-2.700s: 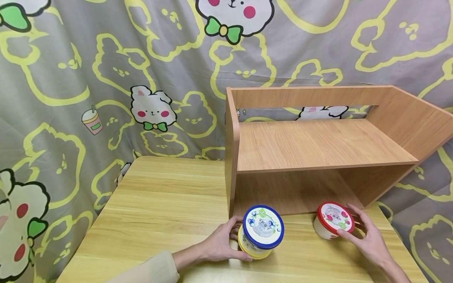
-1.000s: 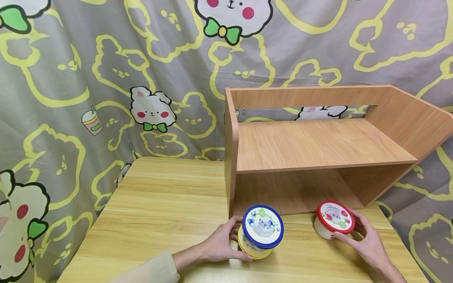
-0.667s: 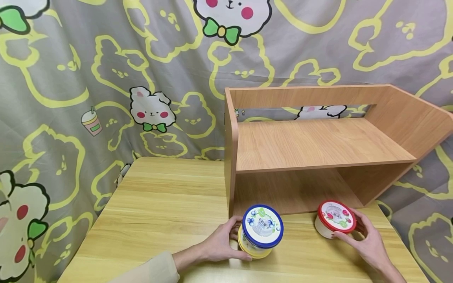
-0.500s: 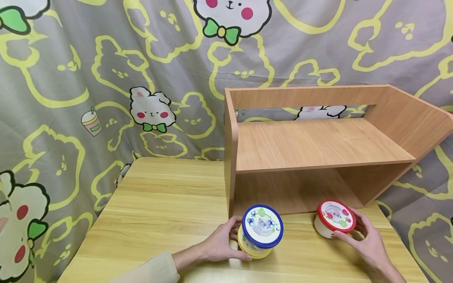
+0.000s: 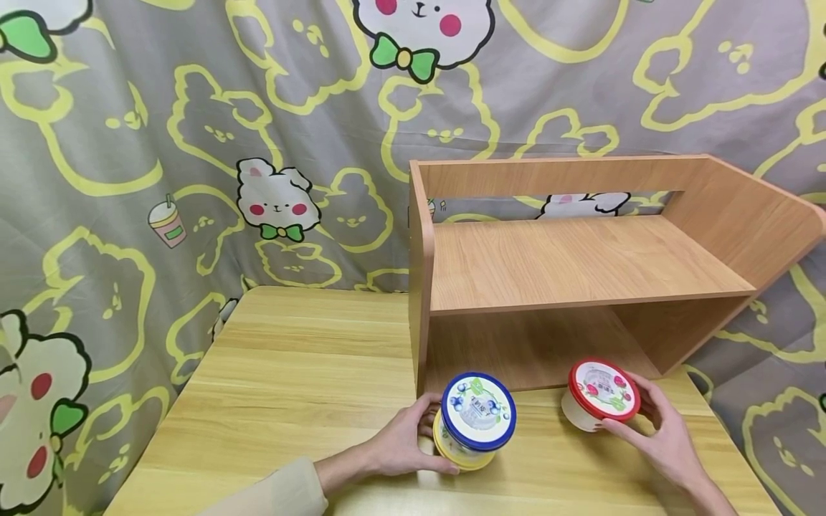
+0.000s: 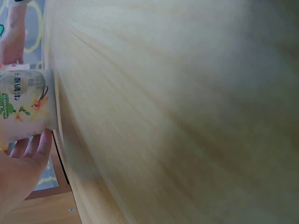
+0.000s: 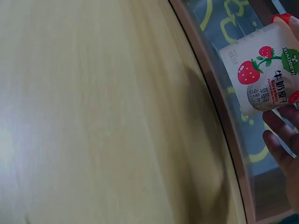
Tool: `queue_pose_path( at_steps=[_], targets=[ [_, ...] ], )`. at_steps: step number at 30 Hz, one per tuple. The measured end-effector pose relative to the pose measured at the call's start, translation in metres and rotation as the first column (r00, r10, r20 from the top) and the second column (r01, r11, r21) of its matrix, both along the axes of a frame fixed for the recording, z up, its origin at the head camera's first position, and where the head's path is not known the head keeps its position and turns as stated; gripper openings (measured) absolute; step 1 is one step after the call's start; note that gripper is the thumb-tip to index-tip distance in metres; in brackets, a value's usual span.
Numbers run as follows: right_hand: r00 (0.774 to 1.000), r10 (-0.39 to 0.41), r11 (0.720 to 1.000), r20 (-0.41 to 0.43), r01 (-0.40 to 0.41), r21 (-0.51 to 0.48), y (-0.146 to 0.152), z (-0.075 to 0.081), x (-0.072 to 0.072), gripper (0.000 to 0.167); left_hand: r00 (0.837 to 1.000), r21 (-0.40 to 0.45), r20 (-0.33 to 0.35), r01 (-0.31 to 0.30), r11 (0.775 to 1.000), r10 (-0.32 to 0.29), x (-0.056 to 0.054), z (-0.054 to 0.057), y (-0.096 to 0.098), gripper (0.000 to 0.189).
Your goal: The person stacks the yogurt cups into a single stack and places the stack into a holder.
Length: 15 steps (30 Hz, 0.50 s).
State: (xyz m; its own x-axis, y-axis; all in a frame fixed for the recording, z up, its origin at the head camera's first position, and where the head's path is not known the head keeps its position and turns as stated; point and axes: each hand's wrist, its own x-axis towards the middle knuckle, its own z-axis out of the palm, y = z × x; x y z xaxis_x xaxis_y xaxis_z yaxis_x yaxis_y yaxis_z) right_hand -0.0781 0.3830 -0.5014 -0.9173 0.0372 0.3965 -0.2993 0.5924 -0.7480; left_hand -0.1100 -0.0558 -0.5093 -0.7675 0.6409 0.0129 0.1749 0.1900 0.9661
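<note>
Two tubs are stacked near the table front in the head view. The upper one is a blue-lidded tub (image 5: 480, 412) with blueberries on its lid; beneath it a yellow-rimmed tub (image 5: 444, 446) mostly hides. My left hand (image 5: 403, 442) grips the stack from the left, fingers behind, thumb in front. In the left wrist view the lower tub (image 6: 28, 105) shows a flower print and stands on the table. To the right, my right hand (image 5: 667, 438) holds a red-lidded strawberry tub (image 5: 604, 390) between thumb and fingers. In the right wrist view this tub (image 7: 261, 70) is raised off the table, slightly tilted.
Behind the tubs stands a two-level wooden shelf (image 5: 594, 261) with high side panels; its lower front edge is close to both tubs. The wooden table (image 5: 290, 373) extends left of it. A patterned curtain (image 5: 348, 129) hangs behind everything.
My right hand has brought the strawberry tub slightly left and up, off the table. My left hand and the stack have stayed in place.
</note>
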Motion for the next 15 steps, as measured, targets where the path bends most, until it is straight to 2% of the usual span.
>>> queue_pose_path(
  at_steps=[15],
  targets=[
    [0.986, 0.141, 0.989, -0.085, -0.143, -0.025, -0.023, 0.026, -0.005, 0.091, 1.000, 0.008, 0.003, 0.001, 1.000, -0.001, 0.000, 0.000, 0.000, 0.090]
  ],
)
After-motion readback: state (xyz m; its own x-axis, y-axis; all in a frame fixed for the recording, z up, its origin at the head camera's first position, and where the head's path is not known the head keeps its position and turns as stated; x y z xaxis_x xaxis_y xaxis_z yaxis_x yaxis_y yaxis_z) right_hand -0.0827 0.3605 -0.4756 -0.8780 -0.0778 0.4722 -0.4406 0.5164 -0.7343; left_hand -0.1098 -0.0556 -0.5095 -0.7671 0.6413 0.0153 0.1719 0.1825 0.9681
